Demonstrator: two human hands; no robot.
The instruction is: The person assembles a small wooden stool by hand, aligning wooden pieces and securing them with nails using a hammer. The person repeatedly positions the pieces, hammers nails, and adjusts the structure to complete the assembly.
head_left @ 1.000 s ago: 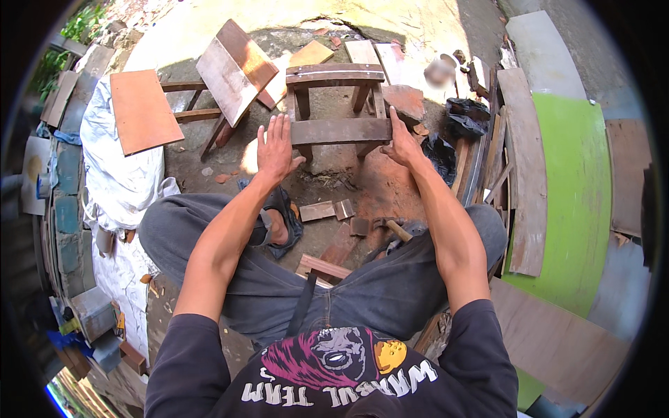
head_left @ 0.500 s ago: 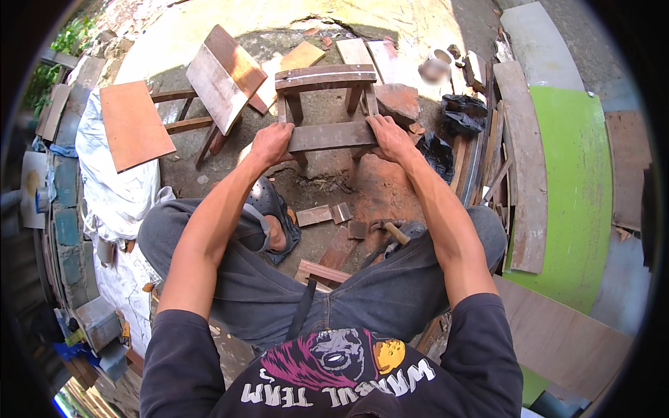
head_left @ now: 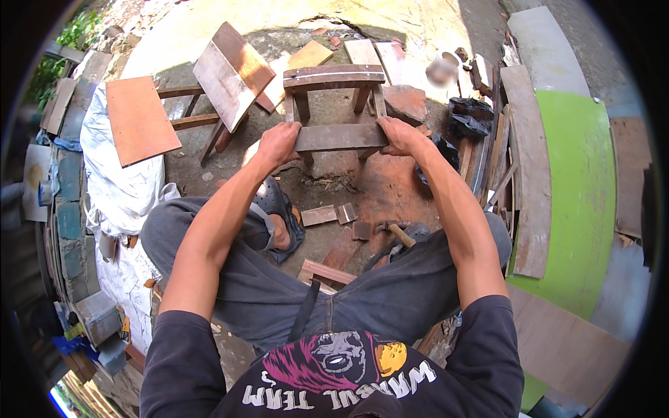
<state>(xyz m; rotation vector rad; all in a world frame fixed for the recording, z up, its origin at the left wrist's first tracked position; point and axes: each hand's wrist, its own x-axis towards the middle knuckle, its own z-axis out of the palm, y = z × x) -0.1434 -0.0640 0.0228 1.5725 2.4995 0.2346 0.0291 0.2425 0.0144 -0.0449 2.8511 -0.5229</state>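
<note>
A small wooden stool frame (head_left: 341,137) stands in front of me, its near crosspiece dark and weathered and its far one marked with a pale line. My left hand (head_left: 280,143) is closed around the left end of the near crosspiece. At the opposite end, my right hand (head_left: 403,136) grips the same frame, fingers curled over the corner. Below it on the ground lie small wood offcuts (head_left: 319,215). A hammer (head_left: 401,235) with a wooden handle rests by my right leg, its head partly in shadow.
To the left, an orange-brown board (head_left: 141,120) and a pale board (head_left: 224,78) lean on wooden pieces beside a white sack (head_left: 118,160). A broken brick slab (head_left: 405,104) lies right of the frame. Planks (head_left: 524,174) and a green panel (head_left: 575,188) line the right side.
The whole view has shifted slightly, so everything appears a little farther right. Both hands keep the same hold on the stool frame.
</note>
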